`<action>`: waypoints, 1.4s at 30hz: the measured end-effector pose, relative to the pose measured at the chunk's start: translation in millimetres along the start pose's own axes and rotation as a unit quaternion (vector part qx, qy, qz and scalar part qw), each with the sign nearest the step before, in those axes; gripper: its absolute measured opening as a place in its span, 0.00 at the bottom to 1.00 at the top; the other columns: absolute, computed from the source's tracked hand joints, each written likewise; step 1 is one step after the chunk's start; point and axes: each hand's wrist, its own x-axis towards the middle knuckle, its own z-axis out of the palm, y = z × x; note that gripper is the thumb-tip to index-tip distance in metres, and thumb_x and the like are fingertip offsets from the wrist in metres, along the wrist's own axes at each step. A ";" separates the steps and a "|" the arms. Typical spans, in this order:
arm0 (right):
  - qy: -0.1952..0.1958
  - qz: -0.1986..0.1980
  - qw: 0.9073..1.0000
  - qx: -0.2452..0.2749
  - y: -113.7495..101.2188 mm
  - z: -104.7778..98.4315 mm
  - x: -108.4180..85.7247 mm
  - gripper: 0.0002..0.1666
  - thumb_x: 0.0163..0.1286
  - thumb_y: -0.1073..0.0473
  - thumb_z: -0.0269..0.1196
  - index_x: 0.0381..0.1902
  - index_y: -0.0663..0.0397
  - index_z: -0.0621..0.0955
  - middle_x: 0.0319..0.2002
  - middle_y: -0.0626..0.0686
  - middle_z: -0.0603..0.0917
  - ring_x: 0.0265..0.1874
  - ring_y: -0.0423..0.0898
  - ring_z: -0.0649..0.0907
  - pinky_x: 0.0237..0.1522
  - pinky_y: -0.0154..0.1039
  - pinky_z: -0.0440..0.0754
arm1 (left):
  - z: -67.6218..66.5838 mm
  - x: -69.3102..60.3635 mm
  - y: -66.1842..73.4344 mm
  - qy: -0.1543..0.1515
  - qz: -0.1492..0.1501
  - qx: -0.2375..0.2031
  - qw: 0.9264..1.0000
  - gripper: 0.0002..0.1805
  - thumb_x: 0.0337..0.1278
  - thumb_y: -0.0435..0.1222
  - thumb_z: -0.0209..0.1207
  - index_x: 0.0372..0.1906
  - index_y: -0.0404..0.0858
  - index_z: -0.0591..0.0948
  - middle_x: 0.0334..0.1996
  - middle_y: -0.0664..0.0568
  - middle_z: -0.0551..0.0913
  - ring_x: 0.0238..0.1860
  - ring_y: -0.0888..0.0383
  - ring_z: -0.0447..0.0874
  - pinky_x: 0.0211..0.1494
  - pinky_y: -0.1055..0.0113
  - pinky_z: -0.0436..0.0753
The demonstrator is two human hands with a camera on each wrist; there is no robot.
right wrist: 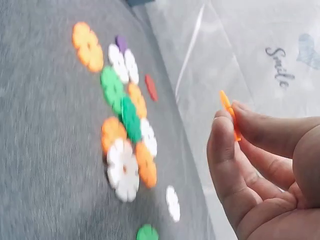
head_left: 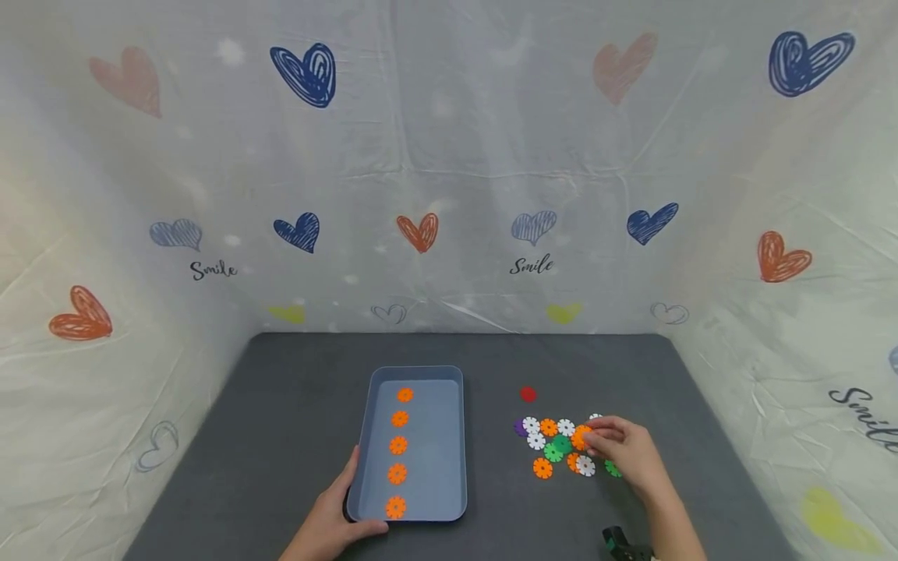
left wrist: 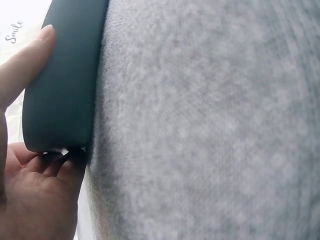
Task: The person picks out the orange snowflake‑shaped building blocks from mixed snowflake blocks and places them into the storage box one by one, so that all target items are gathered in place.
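Observation:
My left hand [head_left: 330,510] holds the near left corner of a blue-grey tray [head_left: 435,460]. In the left wrist view the thumb lies on the outer wall of the tray [left wrist: 62,90], and the other fingers are partly hidden by it. Several orange flower-shaped discs [head_left: 397,445] form a column inside, left of the tray's middle. Over the loose pieces at the right, my right hand [head_left: 627,452] pinches an orange flower-shaped disc [right wrist: 226,101] between thumb and fingertips, seen edge-on in the right wrist view. Below it lie white [right wrist: 123,170], green [right wrist: 112,89] and orange discs, some overlapping.
A red disc [head_left: 528,394] lies apart behind the loose group, and a purple one [head_left: 519,427] is at its left edge. A black object [head_left: 620,543] shows by the right wrist. Heart-patterned sheeting [head_left: 463,195] encloses the dark grey table [head_left: 295,405] behind and at both sides.

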 end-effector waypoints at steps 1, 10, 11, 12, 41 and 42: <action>0.000 -0.002 1.000 0.005 -3.3 2.4 -1.2 0.22 0.69 0.61 0.68 0.57 0.69 0.80 0.41 0.61 0.88 0.35 0.53 0.89 0.40 0.45 0.89 | 0.1 0.0 -0.1 -0.001 0.000 -0.002 1.000 0.70 0.44 0.53 0.77 0.83 0.44 0.40 0.82 0.46 0.48 0.80 0.44 0.50 0.76 0.44 0.60; -0.017 -0.041 0.999 0.017 -25.8 20.8 -2.3 0.21 0.69 0.59 0.68 0.55 0.66 0.83 0.41 0.60 0.88 0.38 0.55 0.89 0.44 0.46 0.88 | 0.0 0.3 -0.1 -0.005 -0.001 -0.016 1.000 0.70 0.45 0.52 0.77 0.83 0.44 0.40 0.82 0.46 0.47 0.80 0.43 0.49 0.75 0.41 0.59; -0.021 -0.045 0.999 0.020 -28.5 23.0 -2.0 0.21 0.69 0.58 0.68 0.55 0.65 0.83 0.42 0.60 0.88 0.38 0.55 0.89 0.45 0.46 0.88 | -0.2 0.5 -0.1 -0.005 0.000 -0.015 1.000 0.70 0.45 0.52 0.77 0.83 0.44 0.40 0.82 0.46 0.47 0.80 0.43 0.49 0.75 0.41 0.59; -0.025 -0.050 0.998 0.021 -31.2 25.4 -1.8 0.21 0.69 0.58 0.69 0.55 0.64 0.83 0.42 0.60 0.88 0.39 0.56 0.89 0.45 0.46 0.88 | -0.5 0.5 -0.2 -0.004 0.001 -0.014 1.000 0.70 0.45 0.52 0.77 0.83 0.44 0.40 0.82 0.46 0.47 0.80 0.43 0.49 0.76 0.42 0.59; -0.107 -0.114 0.986 0.063 -95.2 137.2 29.6 0.13 0.64 0.69 0.69 0.47 0.66 0.85 0.37 0.60 0.89 0.34 0.55 0.90 0.45 0.54 0.87 | -0.4 0.6 2.5 -0.001 0.000 -0.001 1.000 0.70 0.44 0.54 0.77 0.83 0.44 0.40 0.82 0.46 0.47 0.80 0.45 0.50 0.76 0.43 0.59; -0.110 -0.116 0.985 0.064 -95.4 141.0 30.6 0.13 0.65 0.69 0.69 0.48 0.67 0.85 0.37 0.60 0.89 0.34 0.56 0.90 0.45 0.54 0.87 | -0.3 0.6 2.3 -0.002 0.000 -0.002 1.000 0.70 0.44 0.54 0.77 0.83 0.44 0.40 0.82 0.46 0.47 0.80 0.45 0.50 0.76 0.43 0.59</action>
